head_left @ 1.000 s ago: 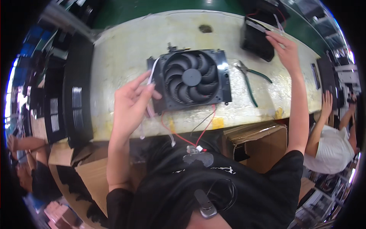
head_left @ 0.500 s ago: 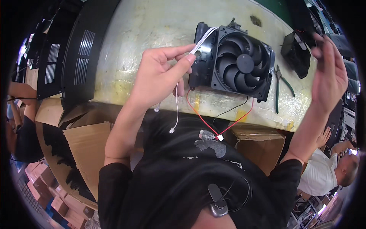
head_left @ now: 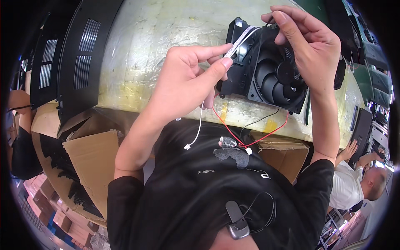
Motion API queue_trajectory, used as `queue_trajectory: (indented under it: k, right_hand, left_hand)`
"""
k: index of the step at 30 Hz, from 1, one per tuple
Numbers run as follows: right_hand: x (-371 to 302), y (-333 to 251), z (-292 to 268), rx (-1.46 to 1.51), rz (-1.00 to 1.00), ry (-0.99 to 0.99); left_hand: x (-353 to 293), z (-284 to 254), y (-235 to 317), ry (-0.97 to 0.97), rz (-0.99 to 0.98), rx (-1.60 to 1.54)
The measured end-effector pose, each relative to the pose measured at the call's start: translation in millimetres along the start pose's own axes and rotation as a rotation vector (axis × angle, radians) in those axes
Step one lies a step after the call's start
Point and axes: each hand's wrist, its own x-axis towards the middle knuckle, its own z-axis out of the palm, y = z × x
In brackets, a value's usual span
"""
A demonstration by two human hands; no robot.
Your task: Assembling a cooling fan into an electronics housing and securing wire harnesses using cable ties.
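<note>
My left hand (head_left: 187, 79) pinches a bundle of white cables (head_left: 239, 43) between thumb and forefinger. The bundle runs up to the top of a black fan unit (head_left: 266, 83), and one thin white cable hangs below the hand, ending in a small plug (head_left: 187, 146). My right hand (head_left: 310, 50) is over the fan's upper right part, hiding some of it. Its thumb and fingers close near the cables' far end on something thin and dark that I cannot make out. Red and black wires (head_left: 227, 127) come from the unit's near side and end in a white connector (head_left: 248, 151) by my shirt.
The fan unit stands on a film-covered table (head_left: 137, 54). Tall black vented panels (head_left: 85, 54) are at the left. Open cardboard boxes (head_left: 93, 166) stand below the near edge. A black block (head_left: 339, 75) lies beyond my right wrist. Another person (head_left: 348, 183) works at the far right.
My right hand has come in from the right to the top of the fan and closed its fingers. My left hand still holds the white cables, while the fan unit appears slightly farther right.
</note>
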Motion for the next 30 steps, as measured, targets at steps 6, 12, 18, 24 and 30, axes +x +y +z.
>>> queue_trajectory:
  k: [6, 12, 18, 24, 30]
  right_hand:
    - [-2.2, 9.7, 3.8, -0.068, -0.049, -0.06]
    - [-1.5, 9.6, 1.5, -0.051, -0.024, -0.068]
    - [-1.2, 8.2, 0.4, -0.036, 0.002, -0.082]
    - [-1.3, 11.5, 0.0, -0.017, -0.034, -0.075]
    - [-1.9, 12.0, 0.4, -0.031, -0.051, -0.109]
  left_hand:
    - [1.3, -2.3, -0.9, -0.001, 0.003, -0.009]
    - [2.3, -3.1, -0.6, -0.017, 0.001, -0.022]
    - [3.6, -2.2, -4.6, 0.0, 0.018, -0.001]
    - [2.8, -1.9, -2.1, 0.001, 0.004, 0.005]
    - [3.1, -3.0, -3.0, -0.009, 0.0, 0.008]
